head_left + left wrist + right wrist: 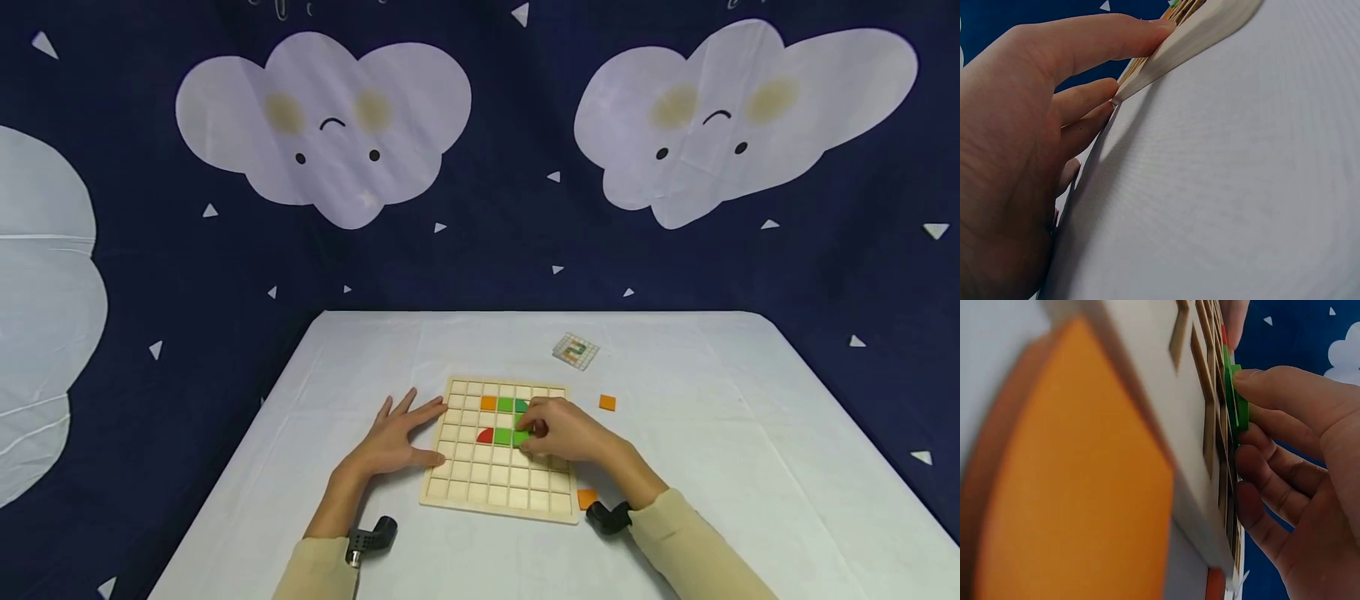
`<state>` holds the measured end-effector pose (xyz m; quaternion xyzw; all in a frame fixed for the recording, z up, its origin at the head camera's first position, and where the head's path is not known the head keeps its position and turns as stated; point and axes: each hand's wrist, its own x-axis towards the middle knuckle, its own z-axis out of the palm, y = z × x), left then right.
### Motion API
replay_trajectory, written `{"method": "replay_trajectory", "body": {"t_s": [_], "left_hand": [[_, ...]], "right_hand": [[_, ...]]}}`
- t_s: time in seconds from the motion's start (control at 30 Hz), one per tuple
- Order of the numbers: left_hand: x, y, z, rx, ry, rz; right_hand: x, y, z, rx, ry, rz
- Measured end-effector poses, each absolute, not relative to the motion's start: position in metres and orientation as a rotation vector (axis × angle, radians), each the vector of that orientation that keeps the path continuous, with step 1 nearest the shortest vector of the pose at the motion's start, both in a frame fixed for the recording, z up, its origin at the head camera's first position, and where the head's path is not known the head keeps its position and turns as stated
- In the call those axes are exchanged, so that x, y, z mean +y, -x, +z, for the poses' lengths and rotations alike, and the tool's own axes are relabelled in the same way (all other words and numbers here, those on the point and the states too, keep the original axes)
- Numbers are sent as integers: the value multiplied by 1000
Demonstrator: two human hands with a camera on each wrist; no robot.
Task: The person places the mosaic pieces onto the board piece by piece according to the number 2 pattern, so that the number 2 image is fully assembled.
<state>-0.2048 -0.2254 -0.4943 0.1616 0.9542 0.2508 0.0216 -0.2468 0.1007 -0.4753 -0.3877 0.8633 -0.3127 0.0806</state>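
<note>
A pale wooden grid board lies on the white table. In its upper row sit an orange square tile, a green square tile and a darker green tile. Lower down are a red quarter-round tile and another green square. My right hand pinches a green tile between thumb and fingers, tilted at the grid surface; the hand hides part of the cells there. My left hand, fingers spread, touches the board's left edge with thumb and fingertips.
A small card with a coloured grid pattern lies behind the board. One orange square tile is to the right; an orange piece lies by the lower right edge, near my right wrist. A dark cloud-print cloth hangs behind.
</note>
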Motion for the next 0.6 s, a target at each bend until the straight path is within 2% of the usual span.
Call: {"method": "replay_trajectory", "body": {"t_s": [0.6], "left_hand": [[-224,206,-494,2950,-493,782]], "right_hand": [[70,240,-461,2549,1247,-832]]}}
